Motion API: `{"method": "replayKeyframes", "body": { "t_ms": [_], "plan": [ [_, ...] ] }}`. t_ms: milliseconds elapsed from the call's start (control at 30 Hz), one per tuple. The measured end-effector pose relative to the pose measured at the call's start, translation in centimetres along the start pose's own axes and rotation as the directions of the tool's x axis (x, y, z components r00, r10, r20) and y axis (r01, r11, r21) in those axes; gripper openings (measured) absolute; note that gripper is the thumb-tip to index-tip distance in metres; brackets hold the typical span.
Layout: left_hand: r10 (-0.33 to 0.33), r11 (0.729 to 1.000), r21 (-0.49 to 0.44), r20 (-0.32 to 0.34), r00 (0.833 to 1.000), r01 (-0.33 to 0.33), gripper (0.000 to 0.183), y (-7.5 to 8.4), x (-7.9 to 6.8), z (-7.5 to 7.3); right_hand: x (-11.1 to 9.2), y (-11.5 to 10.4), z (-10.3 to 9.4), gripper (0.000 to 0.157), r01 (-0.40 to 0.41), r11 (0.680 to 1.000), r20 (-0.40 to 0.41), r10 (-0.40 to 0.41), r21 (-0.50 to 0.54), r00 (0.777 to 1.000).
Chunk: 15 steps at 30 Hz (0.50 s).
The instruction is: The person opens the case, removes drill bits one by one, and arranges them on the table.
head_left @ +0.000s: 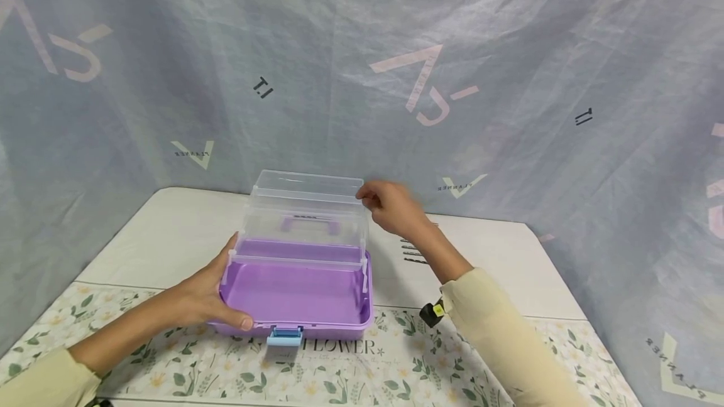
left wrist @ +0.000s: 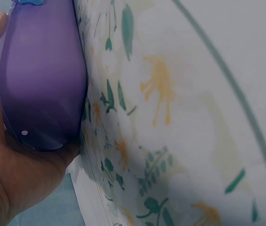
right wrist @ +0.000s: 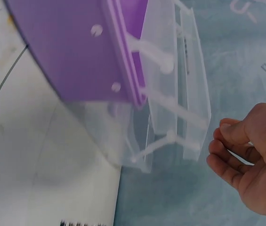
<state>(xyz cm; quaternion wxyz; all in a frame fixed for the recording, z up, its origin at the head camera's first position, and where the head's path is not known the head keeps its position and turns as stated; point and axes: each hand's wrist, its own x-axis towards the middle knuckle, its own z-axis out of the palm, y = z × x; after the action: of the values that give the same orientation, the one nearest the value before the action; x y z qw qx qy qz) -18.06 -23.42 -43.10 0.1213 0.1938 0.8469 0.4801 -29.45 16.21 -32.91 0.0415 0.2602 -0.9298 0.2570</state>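
A purple toolbox (head_left: 296, 294) stands on the table with its lid swung back and its bottom compartment showing. Clear plastic trays (head_left: 308, 203) are raised above its rear on hinged arms (right wrist: 158, 99). My left hand (head_left: 212, 294) grips the toolbox's left end, its thumb on the front rim; the left wrist view shows the palm against the purple end wall (left wrist: 43, 80). At the upper right corner of the trays is my right hand (head_left: 393, 209). Its fingers (right wrist: 227, 162) are loosely bent beside the tray edge, with nothing visible in them. A light blue latch (head_left: 285, 336) hangs at the front.
Several dark drill bits (head_left: 415, 254) lie in a row on the white table to the right of the toolbox, partly behind my right forearm. A floral mat (head_left: 186, 363) covers the table's front part. A grey printed sheet (head_left: 351, 80) hangs behind the table.
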Motion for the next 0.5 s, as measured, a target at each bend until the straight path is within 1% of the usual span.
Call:
{"method": "replayKeyframes", "body": {
  "t_ms": [200,400,500],
  "plan": [
    [0.042,0.999,-0.024,0.007,0.999,-0.042,0.171,0.0,0.1,0.1,0.8,-1.4,1.1,0.024,0.056,0.998,0.017,-0.056,0.026,0.998],
    [0.033,0.999,-0.013,0.005,0.999,-0.033,0.171,0.0,0.1,0.1,1.7,-2.3,1.8,0.028,0.091,0.996,0.050,-0.092,0.005,0.995],
    [0.045,0.999,-0.014,0.004,0.999,-0.045,0.170,0.0,0.1,0.1,2.4,-2.7,2.2,0.025,0.095,0.995,0.074,-0.096,0.017,0.993]
  ]
}}
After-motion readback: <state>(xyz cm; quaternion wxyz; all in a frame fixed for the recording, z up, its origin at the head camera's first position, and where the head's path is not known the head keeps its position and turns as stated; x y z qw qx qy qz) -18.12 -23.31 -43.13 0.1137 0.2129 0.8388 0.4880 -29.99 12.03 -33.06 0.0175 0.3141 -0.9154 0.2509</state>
